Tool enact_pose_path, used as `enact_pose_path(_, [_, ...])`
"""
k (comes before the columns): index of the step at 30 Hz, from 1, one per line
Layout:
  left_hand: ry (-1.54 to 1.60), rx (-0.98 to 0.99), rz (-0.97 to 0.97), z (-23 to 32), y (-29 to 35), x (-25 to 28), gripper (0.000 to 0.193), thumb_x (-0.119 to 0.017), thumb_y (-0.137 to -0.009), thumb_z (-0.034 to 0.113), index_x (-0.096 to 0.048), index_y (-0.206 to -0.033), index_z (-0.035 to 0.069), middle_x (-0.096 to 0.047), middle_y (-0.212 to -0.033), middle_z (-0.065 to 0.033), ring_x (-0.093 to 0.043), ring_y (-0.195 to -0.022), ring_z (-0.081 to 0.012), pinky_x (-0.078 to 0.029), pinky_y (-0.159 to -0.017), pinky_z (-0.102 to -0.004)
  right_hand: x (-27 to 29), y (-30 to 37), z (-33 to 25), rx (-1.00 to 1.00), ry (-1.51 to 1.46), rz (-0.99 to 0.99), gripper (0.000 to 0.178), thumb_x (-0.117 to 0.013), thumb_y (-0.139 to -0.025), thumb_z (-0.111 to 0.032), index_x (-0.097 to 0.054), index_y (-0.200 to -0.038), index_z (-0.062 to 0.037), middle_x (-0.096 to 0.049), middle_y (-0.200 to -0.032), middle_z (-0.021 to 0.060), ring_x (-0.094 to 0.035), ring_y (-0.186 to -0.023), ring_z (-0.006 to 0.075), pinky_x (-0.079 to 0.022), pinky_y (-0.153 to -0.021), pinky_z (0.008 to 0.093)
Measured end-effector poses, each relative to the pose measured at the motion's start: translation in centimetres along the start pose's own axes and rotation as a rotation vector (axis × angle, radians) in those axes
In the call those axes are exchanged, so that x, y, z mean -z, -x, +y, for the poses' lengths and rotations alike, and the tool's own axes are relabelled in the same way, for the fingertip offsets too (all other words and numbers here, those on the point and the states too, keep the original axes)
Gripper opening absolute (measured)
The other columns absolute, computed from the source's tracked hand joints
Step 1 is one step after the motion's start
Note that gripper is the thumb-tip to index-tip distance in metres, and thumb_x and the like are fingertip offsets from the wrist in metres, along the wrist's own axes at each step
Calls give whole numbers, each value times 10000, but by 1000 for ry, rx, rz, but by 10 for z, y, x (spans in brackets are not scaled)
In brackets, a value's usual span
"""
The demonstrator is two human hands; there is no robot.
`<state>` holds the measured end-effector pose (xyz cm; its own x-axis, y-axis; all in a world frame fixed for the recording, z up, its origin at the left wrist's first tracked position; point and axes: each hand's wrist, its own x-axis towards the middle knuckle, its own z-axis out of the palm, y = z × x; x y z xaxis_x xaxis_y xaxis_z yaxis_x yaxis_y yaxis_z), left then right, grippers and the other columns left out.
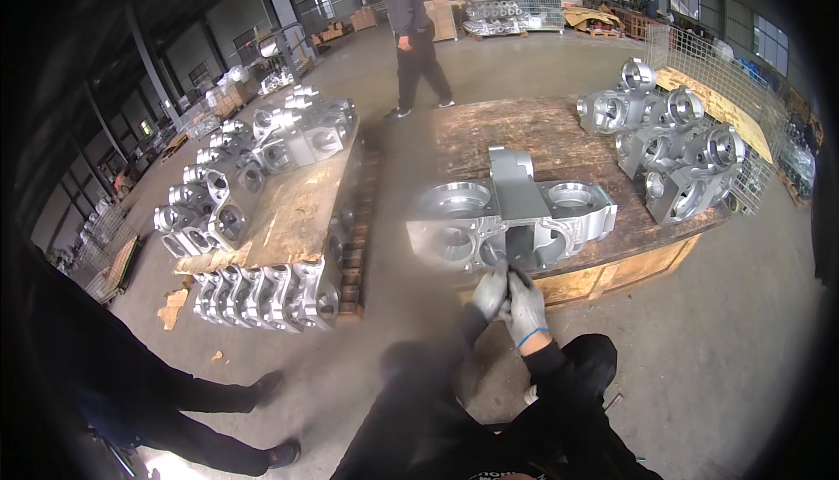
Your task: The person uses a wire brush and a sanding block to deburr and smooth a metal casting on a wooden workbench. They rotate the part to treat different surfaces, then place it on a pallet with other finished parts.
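A large silver metal casting (522, 203) with round bores and a square opening in front rests near the front edge of a worn wooden crate top (498, 126). Just before that opening, my left hand (491, 291) and my right hand (527, 307) are held close together, both in pale grey work gloves. The fingers of each hand are curled in and meet at the tips. Whatever they pinch between them is too small to make out. I cannot tell if the fingertips touch the casting.
More silver castings (677, 144) stand at the crate's right end, by a wire mesh cage (690, 52). To the left, a pallet stack bears rows of castings (214, 196) on a plywood sheet (284, 209). One person (411, 26) is beyond the crate; another person's legs (210, 397) are at lower left.
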<state>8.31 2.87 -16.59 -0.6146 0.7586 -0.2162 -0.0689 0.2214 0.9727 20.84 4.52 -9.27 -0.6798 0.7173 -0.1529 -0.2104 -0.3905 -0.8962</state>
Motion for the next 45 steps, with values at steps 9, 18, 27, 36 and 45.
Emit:
enact_pose_path(9, [40,9,-65,-22,46,-9,790,-330,-1099,667,-694,-1163,-32,-742,-1025,-228,-718,-1014,-298,-560,-879,-432,10,34,33,126,92,50,344,-537,-1116,-220,-635,-1408,-67,-565,-726,-47,-397,-458,44,-275,-403,233])
enact_pose_path(18, [9,-102,-70,-8,32,6,827,-316,-1088,688,-730,-1054,-27,-744,-876,-225,-746,-872,-291,-585,-765,-408,5,16,24,128,216,18,432,-552,-1102,-297,-623,-1410,-2,-695,-949,80,-619,-802,167,-484,-715,321])
enact_pose_path(27, [98,-153,-68,-21,15,-12,712,-345,-1119,603,-712,-981,10,-717,-757,-145,-706,-682,-245,-566,-655,-408,37,15,25,6,122,-63,397,-576,-1106,-269,-639,-1420,-35,-714,-1084,34,-653,-857,103,-525,-663,267])
enact_pose_path(36, [-1073,-908,578,160,69,95,426,-677,-965,380,-658,-1101,-23,-636,-1166,-270,-622,-1109,-452,-497,-986,-521,12,22,-36,419,1252,-128,337,-564,-1069,-142,-684,-1350,1,-716,-1126,310,-729,-1004,454,-562,-818,477])
enact_pose_path(45, [-1114,-1042,640,138,12,139,453,-630,-964,507,-733,-980,66,-752,-977,-136,-710,-996,-357,-490,-984,-494,28,-6,-49,465,1246,-168,305,-628,-984,-226,-743,-1254,-141,-718,-894,248,-691,-860,477,-547,-754,562])
